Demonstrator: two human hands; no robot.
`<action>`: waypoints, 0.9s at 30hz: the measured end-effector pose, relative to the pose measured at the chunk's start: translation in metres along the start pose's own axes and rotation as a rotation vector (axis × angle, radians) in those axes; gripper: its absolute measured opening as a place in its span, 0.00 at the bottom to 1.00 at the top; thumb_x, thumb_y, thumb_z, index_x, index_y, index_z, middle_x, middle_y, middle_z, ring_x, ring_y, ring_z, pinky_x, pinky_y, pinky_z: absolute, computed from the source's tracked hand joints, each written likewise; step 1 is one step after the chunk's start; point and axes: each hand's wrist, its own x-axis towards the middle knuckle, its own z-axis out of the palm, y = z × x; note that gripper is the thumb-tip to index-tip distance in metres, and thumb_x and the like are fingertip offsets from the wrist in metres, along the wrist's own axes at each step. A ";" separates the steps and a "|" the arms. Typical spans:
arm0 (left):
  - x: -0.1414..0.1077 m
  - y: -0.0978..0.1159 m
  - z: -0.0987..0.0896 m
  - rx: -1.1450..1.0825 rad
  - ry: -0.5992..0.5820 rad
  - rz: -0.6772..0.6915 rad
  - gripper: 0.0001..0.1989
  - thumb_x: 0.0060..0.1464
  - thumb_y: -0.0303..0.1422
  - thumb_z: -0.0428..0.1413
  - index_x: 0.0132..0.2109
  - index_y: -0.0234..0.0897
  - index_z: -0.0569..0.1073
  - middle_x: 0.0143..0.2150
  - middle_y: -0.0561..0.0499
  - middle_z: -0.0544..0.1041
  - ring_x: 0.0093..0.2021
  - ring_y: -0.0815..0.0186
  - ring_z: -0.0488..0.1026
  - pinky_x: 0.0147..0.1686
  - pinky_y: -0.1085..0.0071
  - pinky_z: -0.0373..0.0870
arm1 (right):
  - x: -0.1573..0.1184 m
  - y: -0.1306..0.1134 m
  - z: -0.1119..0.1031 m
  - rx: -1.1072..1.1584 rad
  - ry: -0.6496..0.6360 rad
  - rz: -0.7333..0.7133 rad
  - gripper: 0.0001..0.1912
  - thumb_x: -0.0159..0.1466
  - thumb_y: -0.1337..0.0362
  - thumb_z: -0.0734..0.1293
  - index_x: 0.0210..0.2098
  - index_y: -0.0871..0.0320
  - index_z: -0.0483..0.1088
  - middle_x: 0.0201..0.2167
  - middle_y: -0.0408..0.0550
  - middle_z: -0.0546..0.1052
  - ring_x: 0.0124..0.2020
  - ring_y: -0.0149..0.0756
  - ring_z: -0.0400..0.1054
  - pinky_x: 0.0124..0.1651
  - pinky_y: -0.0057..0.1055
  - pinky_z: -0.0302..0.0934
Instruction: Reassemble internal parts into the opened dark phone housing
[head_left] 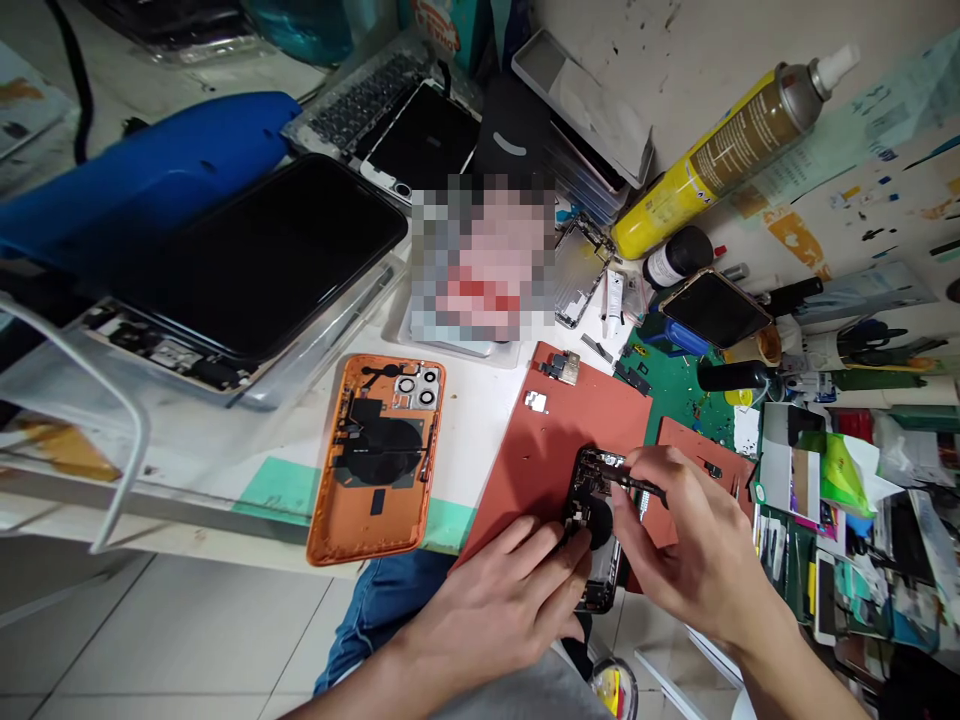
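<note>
Your left hand (517, 590) grasps the opened phone (601, 525) at the worktop's (469, 445) near edge; your right hand (686, 530) pinches a tool (654, 489). The orange shell (352, 525) holds black parts (381, 452).

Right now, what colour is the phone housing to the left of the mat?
The housing is orange, shown best in the head view.

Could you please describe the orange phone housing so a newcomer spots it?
On the white bench, left of the brick-red mat, lies the orange phone housing, inside up. It shows a round black pad and three camera rings. Unlike the black-screened phone beyond it, it has no screen.
</note>
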 end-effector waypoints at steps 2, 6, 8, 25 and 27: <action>0.000 0.000 0.000 -0.003 -0.005 0.002 0.25 0.67 0.50 0.63 0.57 0.33 0.81 0.62 0.46 0.81 0.56 0.54 0.73 0.63 0.53 0.64 | -0.001 0.000 0.000 -0.021 0.042 0.008 0.07 0.74 0.69 0.68 0.48 0.55 0.66 0.34 0.43 0.76 0.28 0.33 0.70 0.32 0.31 0.65; -0.002 0.000 0.002 -0.013 -0.019 0.000 0.26 0.67 0.51 0.63 0.58 0.33 0.80 0.64 0.47 0.81 0.56 0.54 0.73 0.63 0.53 0.64 | -0.003 0.001 0.003 -0.022 0.054 0.012 0.07 0.74 0.70 0.68 0.49 0.56 0.66 0.35 0.45 0.78 0.30 0.33 0.72 0.34 0.31 0.66; -0.002 0.000 0.002 -0.010 -0.019 0.003 0.25 0.67 0.50 0.63 0.57 0.32 0.81 0.63 0.47 0.81 0.56 0.54 0.73 0.63 0.53 0.64 | -0.004 0.001 0.004 -0.039 0.089 0.007 0.07 0.74 0.70 0.69 0.48 0.55 0.66 0.32 0.42 0.76 0.27 0.32 0.69 0.31 0.31 0.64; 0.002 0.000 -0.002 -0.002 -0.014 -0.011 0.24 0.66 0.51 0.63 0.55 0.34 0.81 0.62 0.44 0.81 0.56 0.55 0.75 0.61 0.54 0.66 | -0.010 0.000 0.006 -0.005 0.123 0.025 0.09 0.73 0.69 0.69 0.51 0.55 0.67 0.36 0.46 0.80 0.30 0.35 0.76 0.33 0.32 0.71; 0.002 0.001 -0.001 -0.007 -0.019 -0.011 0.24 0.66 0.51 0.64 0.54 0.34 0.81 0.62 0.44 0.81 0.55 0.54 0.75 0.61 0.53 0.65 | -0.011 0.000 0.008 -0.021 0.155 0.037 0.10 0.73 0.69 0.69 0.52 0.55 0.67 0.35 0.45 0.81 0.28 0.34 0.76 0.31 0.32 0.71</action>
